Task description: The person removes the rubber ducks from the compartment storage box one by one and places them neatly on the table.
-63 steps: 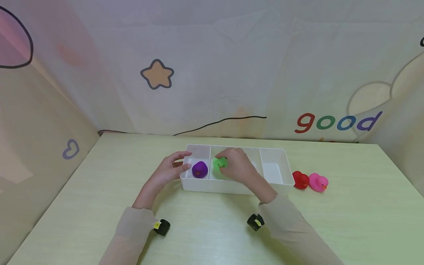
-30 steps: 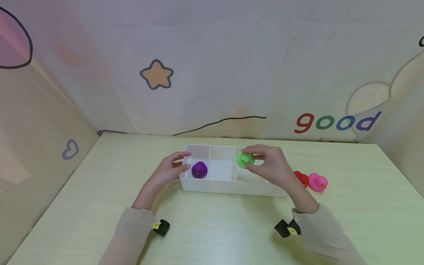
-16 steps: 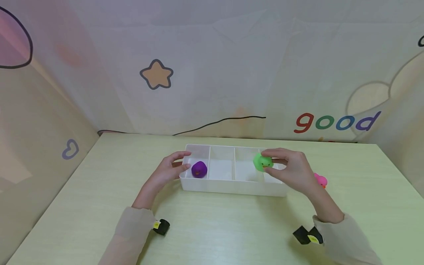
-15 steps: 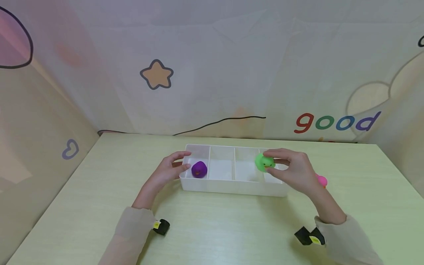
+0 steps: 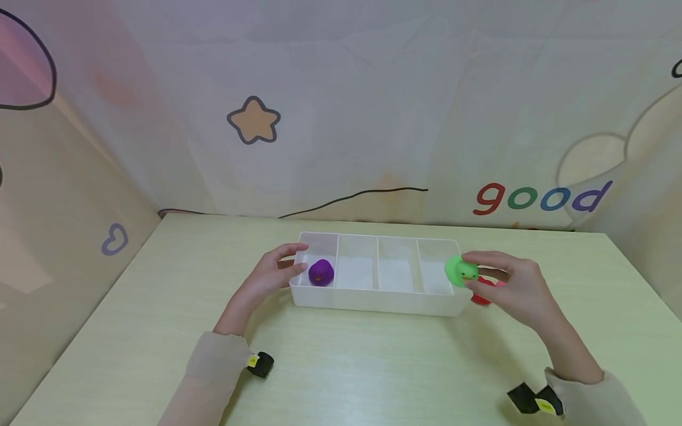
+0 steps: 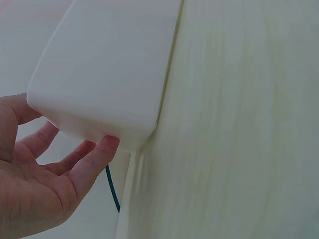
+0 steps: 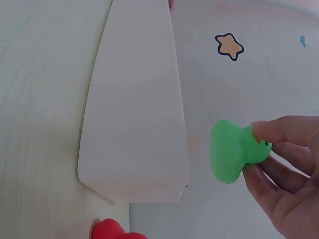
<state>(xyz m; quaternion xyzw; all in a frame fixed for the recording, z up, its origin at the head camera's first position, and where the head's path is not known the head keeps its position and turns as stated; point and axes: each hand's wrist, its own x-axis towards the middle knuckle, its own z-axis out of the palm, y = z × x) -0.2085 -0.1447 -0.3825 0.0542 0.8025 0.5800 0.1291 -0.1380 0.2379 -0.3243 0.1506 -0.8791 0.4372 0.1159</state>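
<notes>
My right hand point(image 5: 517, 290) pinches a light green rubber duck point(image 5: 459, 272) by the head, raised at the box's right end. In the right wrist view the green duck point(image 7: 230, 152) shows its flat underside toward the box, apart from the wall. A long white divided box point(image 5: 378, 302) stands on the table, split into several compartments. My left hand point(image 5: 272, 272) holds its left end; in the left wrist view the fingers point(image 6: 102, 154) rest against the end wall point(image 6: 99, 119). A purple rubber duck point(image 5: 321, 273) sits in the leftmost compartment; the others hold nothing.
A red rubber duck point(image 5: 481, 293) lies on the table just right of the box, partly behind my right hand. Only a sliver of a pink duck point(image 5: 499, 284) shows there. A printed cloth backdrop point(image 5: 341, 118) rises behind the table point(image 5: 341, 367).
My right hand took the green duck from inside the box, lifted it and carried it rightward past the right end. The left hand, box and purple duck stayed put.
</notes>
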